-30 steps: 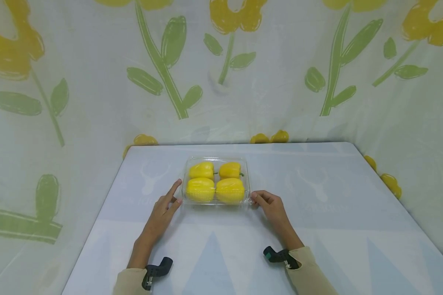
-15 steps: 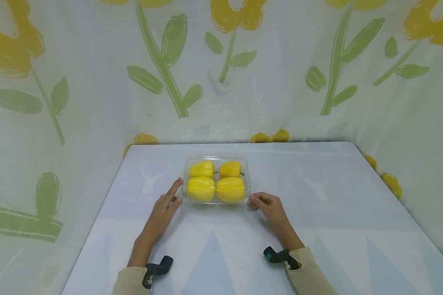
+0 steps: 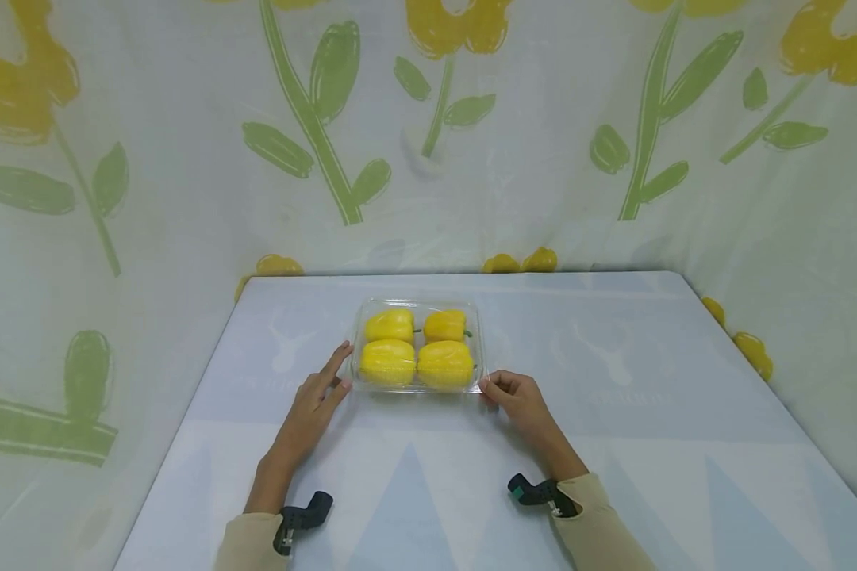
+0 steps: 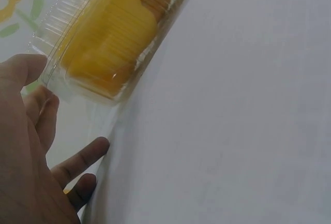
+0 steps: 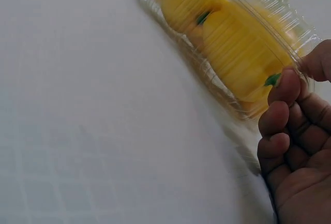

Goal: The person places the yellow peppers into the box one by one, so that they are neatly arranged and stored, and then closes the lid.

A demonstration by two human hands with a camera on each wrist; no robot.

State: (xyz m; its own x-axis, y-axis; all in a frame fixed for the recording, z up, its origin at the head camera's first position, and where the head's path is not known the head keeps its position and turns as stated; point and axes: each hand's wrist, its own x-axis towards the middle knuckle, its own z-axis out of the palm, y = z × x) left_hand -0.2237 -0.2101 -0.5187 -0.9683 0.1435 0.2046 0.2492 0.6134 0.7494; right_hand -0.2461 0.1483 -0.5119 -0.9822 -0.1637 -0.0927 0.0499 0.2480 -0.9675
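Note:
A clear plastic clamshell box (image 3: pixel 417 382) sits on the table, its lid down over several yellow bell peppers (image 3: pixel 446 363) with green stems. At the box's front right corner, my right hand (image 3: pixel 524 403) pinches the rim between thumb and curled forefinger; the right wrist view shows the other fingers (image 5: pixel 273 118) curled below. My left hand (image 3: pixel 309 412) is at the left side, forefinger stretched along the wall and thumb near the front left corner. In the left wrist view, the left thumb (image 4: pixel 35 69) touches the rim and the lower fingers are spread apart.
A pale table (image 3: pixel 414 507) with a printed blue pattern lies beneath the box. Flower-printed cloth (image 3: pixel 528 174) hangs behind and at both sides. A black wrist camera mount (image 3: pixel 303 519) is on the left forearm, another mount (image 3: pixel 539 493) on the right.
The right fingertips have shifted slightly left along the box's front right corner. Left hand and box stay nearly in place; the head view has tilted a little.

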